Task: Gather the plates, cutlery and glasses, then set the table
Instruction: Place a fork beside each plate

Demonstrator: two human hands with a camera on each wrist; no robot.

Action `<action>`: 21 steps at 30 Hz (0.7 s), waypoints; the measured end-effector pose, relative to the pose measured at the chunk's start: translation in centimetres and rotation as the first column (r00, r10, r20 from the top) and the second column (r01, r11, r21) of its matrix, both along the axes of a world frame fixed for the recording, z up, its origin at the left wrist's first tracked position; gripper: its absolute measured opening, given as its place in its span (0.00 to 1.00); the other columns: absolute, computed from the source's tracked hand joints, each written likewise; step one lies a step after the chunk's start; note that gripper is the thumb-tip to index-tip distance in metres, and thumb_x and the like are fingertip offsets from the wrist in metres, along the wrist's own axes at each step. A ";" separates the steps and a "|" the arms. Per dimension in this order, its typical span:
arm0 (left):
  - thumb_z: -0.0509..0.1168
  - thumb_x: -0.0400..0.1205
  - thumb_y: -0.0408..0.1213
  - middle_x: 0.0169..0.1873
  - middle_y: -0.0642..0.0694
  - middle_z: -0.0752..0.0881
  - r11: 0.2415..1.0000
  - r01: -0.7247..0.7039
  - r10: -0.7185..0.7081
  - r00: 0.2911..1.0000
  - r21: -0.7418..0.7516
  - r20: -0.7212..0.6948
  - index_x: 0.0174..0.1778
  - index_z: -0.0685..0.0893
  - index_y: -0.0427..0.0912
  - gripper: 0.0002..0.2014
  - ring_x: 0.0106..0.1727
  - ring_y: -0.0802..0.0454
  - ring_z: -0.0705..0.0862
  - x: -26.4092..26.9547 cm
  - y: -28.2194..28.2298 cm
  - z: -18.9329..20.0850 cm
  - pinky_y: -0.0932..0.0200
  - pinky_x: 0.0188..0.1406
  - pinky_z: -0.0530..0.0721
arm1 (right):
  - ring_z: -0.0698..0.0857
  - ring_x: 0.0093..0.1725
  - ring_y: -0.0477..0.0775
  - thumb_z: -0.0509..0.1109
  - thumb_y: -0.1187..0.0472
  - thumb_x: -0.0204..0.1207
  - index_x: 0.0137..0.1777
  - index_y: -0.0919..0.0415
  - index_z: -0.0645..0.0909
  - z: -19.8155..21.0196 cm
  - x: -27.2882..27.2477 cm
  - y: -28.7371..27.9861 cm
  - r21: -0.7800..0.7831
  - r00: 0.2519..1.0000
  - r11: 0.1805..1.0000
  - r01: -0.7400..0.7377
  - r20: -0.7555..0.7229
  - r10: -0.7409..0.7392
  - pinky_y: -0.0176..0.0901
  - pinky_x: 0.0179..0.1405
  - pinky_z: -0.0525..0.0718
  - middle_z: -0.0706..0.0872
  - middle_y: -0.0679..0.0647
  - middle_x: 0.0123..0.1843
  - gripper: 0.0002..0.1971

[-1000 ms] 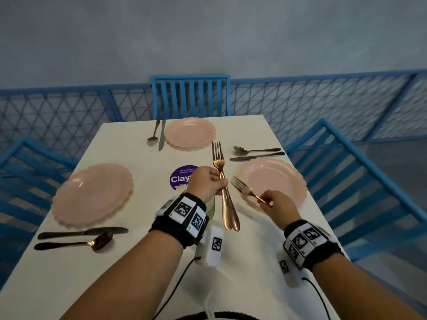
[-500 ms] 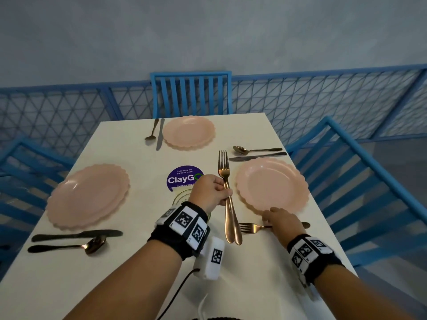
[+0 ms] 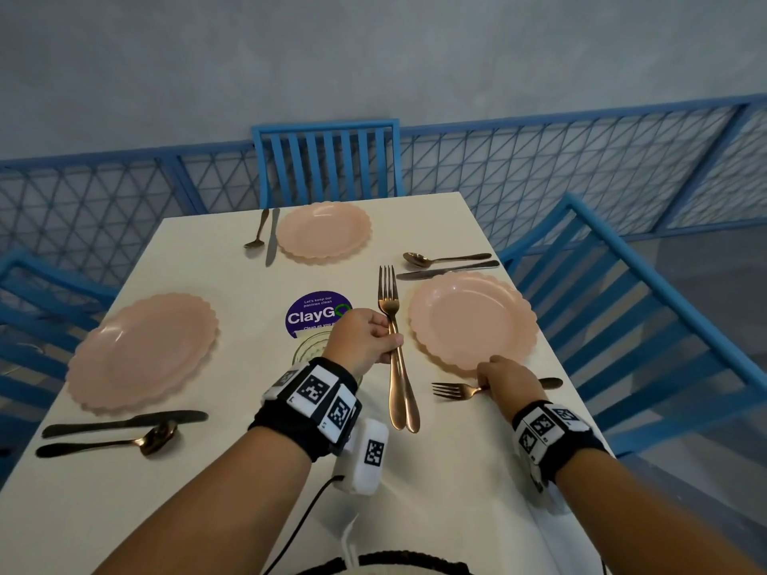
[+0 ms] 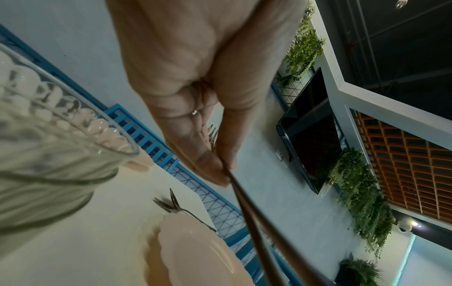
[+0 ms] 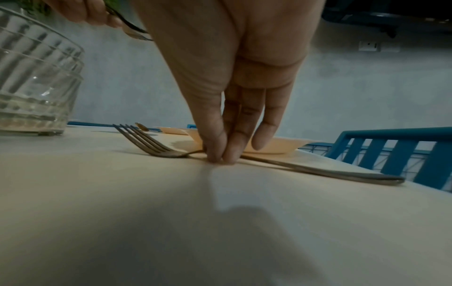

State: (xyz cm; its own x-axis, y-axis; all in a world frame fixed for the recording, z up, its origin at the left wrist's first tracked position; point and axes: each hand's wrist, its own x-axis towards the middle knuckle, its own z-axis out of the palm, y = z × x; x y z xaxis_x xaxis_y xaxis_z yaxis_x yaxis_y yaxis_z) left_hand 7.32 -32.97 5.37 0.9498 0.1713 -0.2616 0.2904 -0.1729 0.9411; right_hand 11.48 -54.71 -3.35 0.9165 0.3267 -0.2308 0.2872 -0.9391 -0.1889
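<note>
The right hand (image 3: 504, 377) pinches the fork (image 5: 151, 147) at its neck, flat on the table (image 3: 207, 512) by the right edge, just beside the near plate (image 3: 471, 321); its long axis runs across, tines inward. The left hand (image 3: 365, 340) grasps what looks like two spare forks (image 3: 396, 367), pointing toward the far edge.

Head overhead; wrist views close, table-level.

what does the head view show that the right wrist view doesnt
Only the head view shows the left plate, the far plate, the purple sticker and the left hand's grip on two forks.

Only the right wrist view shows the thumb and fingertips pinching the fork's neck against the table.

Both show the right hand, its fork and the near plate.
</note>
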 end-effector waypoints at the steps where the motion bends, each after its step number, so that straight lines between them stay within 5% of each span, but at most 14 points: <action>1: 0.69 0.76 0.23 0.32 0.43 0.82 1.000 -0.001 0.001 1.000 -0.001 0.000 0.52 0.77 0.34 0.12 0.33 0.51 0.84 -0.1 -0.1 0.0 0.56 0.39 0.88 | 0.73 0.43 0.53 0.61 0.68 0.76 0.44 0.55 0.77 0.0 0.1 -0.1 -0.005 1.000 1.000 0.002 0.001 -0.002 0.38 0.43 0.70 0.72 0.51 0.44 0.07; 4: 0.69 0.76 0.22 0.31 0.44 0.82 1.000 0.004 -0.004 1.000 -0.008 0.001 0.53 0.77 0.33 0.12 0.32 0.52 0.84 -0.2 -0.3 0.0 0.62 0.33 0.88 | 0.73 0.42 0.53 0.61 0.67 0.77 0.43 0.55 0.73 -0.1 0.1 -0.1 -0.024 1.000 1.000 -0.002 0.022 0.002 0.40 0.42 0.71 0.71 0.51 0.44 0.06; 8: 0.69 0.76 0.23 0.32 0.44 0.83 1.000 0.006 -0.006 1.000 0.005 -0.004 0.57 0.77 0.30 0.14 0.32 0.52 0.84 -0.3 -0.4 0.1 0.59 0.37 0.88 | 0.73 0.42 0.54 0.61 0.67 0.77 0.41 0.54 0.70 -0.3 0.1 -0.1 -0.027 0.999 1.000 -0.005 0.043 0.007 0.40 0.42 0.70 0.72 0.52 0.43 0.08; 13: 0.69 0.76 0.23 0.33 0.42 0.82 1.000 -0.015 0.015 1.000 -0.001 0.001 0.59 0.77 0.26 0.16 0.32 0.52 0.84 -0.4 -0.2 0.0 0.69 0.26 0.87 | 0.73 0.42 0.53 0.60 0.67 0.78 0.42 0.54 0.72 -0.1 0.0 -0.1 -0.025 0.998 1.000 -0.012 0.054 0.014 0.39 0.42 0.70 0.72 0.51 0.43 0.07; 18: 0.69 0.76 0.23 0.33 0.43 0.82 1.000 -0.022 0.022 1.000 0.009 0.005 0.59 0.77 0.27 0.15 0.32 0.52 0.84 -0.7 -0.2 0.0 0.68 0.28 0.87 | 0.73 0.42 0.53 0.60 0.67 0.77 0.42 0.53 0.68 0.2 -0.4 0.0 -0.026 0.999 1.000 -0.009 0.052 0.011 0.39 0.37 0.69 0.72 0.52 0.43 0.08; 21: 0.69 0.76 0.23 0.33 0.43 0.83 1.000 -0.024 0.024 1.000 -0.006 0.010 0.59 0.77 0.28 0.15 0.33 0.52 0.84 -1.0 0.0 0.2 0.65 0.31 0.87 | 0.80 0.45 0.57 0.62 0.67 0.77 0.48 0.58 0.76 0.9 -0.8 0.2 0.032 0.996 0.999 0.021 0.083 -0.024 0.41 0.43 0.77 0.80 0.55 0.48 0.05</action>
